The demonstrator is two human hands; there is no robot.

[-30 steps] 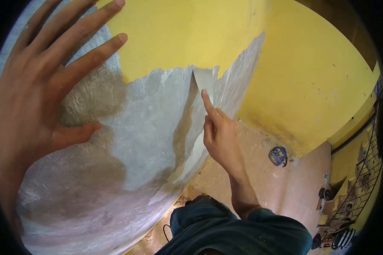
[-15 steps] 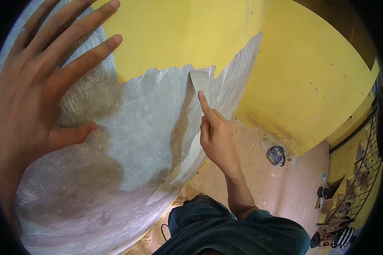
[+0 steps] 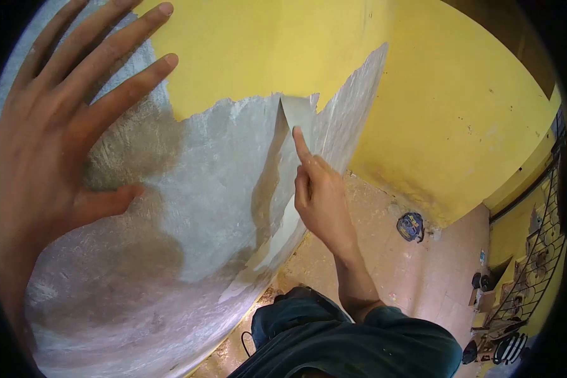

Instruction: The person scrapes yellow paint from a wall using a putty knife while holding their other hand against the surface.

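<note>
My right hand (image 3: 324,189) is wrapped round a scraper (image 3: 298,113), its index finger stretched along the flat metal blade. The handle is hidden inside the fist. The blade's top edge lies right at the ragged border between the bare grey wall (image 3: 214,170) and the yellow paint (image 3: 246,50) above it. To the left, my left hand (image 3: 57,132) is spread with fingers apart, close against the grey part of the wall, its fingertips near the yellow edge.
Tiled floor (image 3: 384,264) lies below, with a blue bag-like bundle (image 3: 411,227) near the yellow corner wall (image 3: 453,120). At the far right are a black metal grille (image 3: 542,252) and several dark shoes (image 3: 509,348).
The scraper and my right hand have moved slightly up, the blade now reaching the yellow edge. My left hand stays nearly in place.
</note>
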